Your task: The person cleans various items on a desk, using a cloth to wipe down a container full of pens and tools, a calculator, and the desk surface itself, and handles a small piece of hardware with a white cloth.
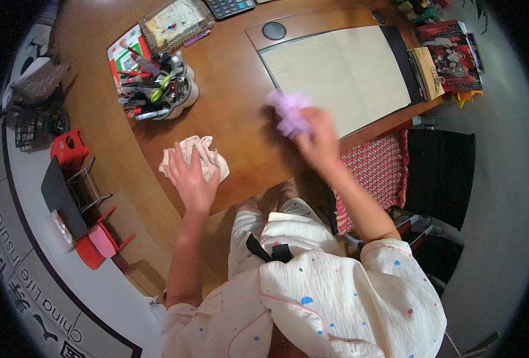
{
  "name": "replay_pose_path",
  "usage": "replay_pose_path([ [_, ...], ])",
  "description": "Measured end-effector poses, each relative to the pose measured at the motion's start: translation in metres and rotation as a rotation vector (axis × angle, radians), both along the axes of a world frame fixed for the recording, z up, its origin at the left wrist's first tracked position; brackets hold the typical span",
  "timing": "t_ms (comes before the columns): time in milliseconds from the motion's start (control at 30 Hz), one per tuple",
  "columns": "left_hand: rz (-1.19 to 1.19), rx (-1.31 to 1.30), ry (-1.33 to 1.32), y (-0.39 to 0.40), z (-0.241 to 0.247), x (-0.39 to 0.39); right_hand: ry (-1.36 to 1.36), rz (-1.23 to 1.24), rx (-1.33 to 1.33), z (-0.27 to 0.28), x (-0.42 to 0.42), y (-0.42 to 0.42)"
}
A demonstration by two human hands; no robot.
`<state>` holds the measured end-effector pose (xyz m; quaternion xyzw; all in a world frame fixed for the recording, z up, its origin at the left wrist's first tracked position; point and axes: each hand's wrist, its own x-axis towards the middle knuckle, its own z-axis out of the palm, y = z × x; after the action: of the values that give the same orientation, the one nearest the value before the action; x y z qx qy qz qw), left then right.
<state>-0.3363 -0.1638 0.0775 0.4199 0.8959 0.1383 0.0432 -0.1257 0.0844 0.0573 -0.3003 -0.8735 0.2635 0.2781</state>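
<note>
My left hand (192,179) lies with spread fingers on a crumpled cream cloth (207,156) at the near left corner of the wooden desk (228,94). My right hand (320,138) grips a bunched purple cloth (290,114), slightly blurred, beside the left edge of a desk pad with a pale sheet (340,67). Whether the purple cloth touches the desk surface I cannot tell. Behind my left hand stands a pen holder (187,96) full of pens, with green-handled scissors (160,88) among them.
Toward the back are a calculator (231,6), a tray (177,22) and a round cable grommet (273,31). Books (430,76) lie at the right edge. A black chair (439,174) with a red and white woven cover (376,165) stands near my right arm. Small red chairs (87,253) stand left.
</note>
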Motion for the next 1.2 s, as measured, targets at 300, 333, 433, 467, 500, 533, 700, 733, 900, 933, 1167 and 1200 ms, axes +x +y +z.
replay_pose_path([
  [300,-0.707,0.103,-0.228,0.138,-0.022,0.135,-0.318,-0.552,0.206,-0.052,0.096,0.128],
  [333,-0.698,0.072,-0.215,0.145,-0.028,0.134,-0.341,-0.547,0.21,-0.051,0.092,0.121],
  [433,-0.685,0.015,-0.182,0.154,-0.039,0.134,-0.326,-0.591,0.127,-0.046,0.085,0.115],
  [467,-0.685,0.019,-0.172,0.152,-0.041,0.132,-0.35,-0.584,0.122,-0.047,0.084,0.112],
  [500,-0.689,0.026,-0.16,0.151,-0.041,0.13,-0.371,-0.581,0.122,-0.047,0.084,0.11],
  [533,-0.687,0.013,-0.164,0.151,-0.039,0.129,-0.393,-0.576,0.121,-0.046,0.083,0.109],
  [700,-0.58,0.067,-0.299,0.144,-0.031,0.126,-0.377,-0.498,0.082,-0.039,0.088,0.117],
  [733,-0.542,0.087,-0.336,0.141,-0.025,0.123,-0.352,-0.475,0.069,-0.038,0.091,0.122],
  [900,-0.173,0.057,-0.108,0.074,0.005,0.068,-0.115,-0.139,0.162,-0.001,0.013,0.116],
  [933,-0.087,0.034,-0.069,0.057,0.007,0.058,-0.068,-0.055,0.135,0.012,-0.024,0.109],
  [1167,0.085,0.043,-0.05,-0.013,-0.031,0.02,-0.142,0.139,0.293,-0.017,-0.237,0.13],
  [1200,0.073,0.055,-0.075,-0.019,-0.034,0.019,-0.266,0.119,0.276,-0.023,-0.246,0.119],
])
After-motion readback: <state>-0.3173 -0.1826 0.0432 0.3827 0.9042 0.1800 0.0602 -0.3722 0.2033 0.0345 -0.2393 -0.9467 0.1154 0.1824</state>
